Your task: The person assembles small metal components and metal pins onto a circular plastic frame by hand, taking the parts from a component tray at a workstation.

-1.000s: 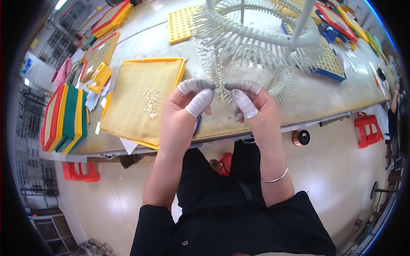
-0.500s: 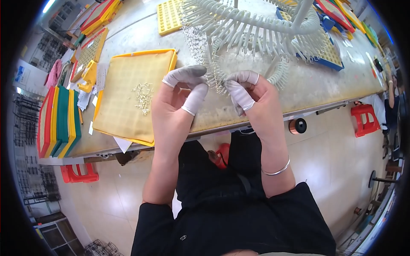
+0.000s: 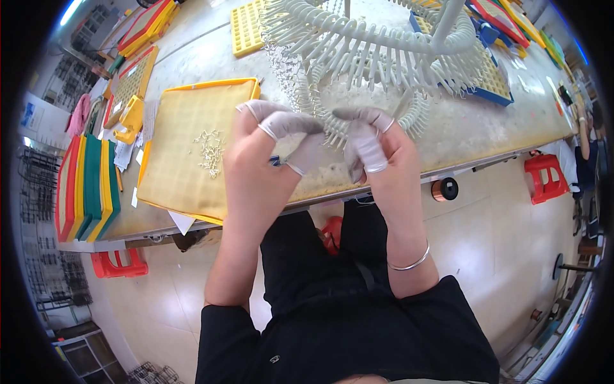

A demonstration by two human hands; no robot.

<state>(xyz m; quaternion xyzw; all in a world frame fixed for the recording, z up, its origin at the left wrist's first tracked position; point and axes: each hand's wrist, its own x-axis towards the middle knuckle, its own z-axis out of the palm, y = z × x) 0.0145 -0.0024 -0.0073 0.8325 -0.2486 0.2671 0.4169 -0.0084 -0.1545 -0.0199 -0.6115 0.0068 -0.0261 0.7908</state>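
White finger cots with grey-smudged tips cover the thumbs and fingers of both hands. My left hand (image 3: pixel 272 144) is closed, thumb and forefinger tips pressed together; whatever lies between them is too small to make out. A small blue thing (image 3: pixel 275 160) shows in the gap behind those fingers. Just to its right is my right hand (image 3: pixel 382 148), forefinger stretched leftward and thumb apart from it, with no held thing visible. Beyond both hands stands a pale coated ring rack (image 3: pixel 358 29) with many hooks. Small silvery pieces (image 3: pixel 288 73) hang along its left side.
A yellow-rimmed tray (image 3: pixel 176 137) with a heap of small pale pins (image 3: pixel 210 153) lies left. Coloured trays (image 3: pixel 89 185) stand stacked at the table's left edge. Yellow grid trays (image 3: pixel 246 29) lie farther back. A copper wire spool (image 3: pixel 445 189) sits beyond the front edge.
My left hand has turned and shifted slightly right, the blue thing now showing in it. My right forefinger and thumb have moved apart, away from the hooks.
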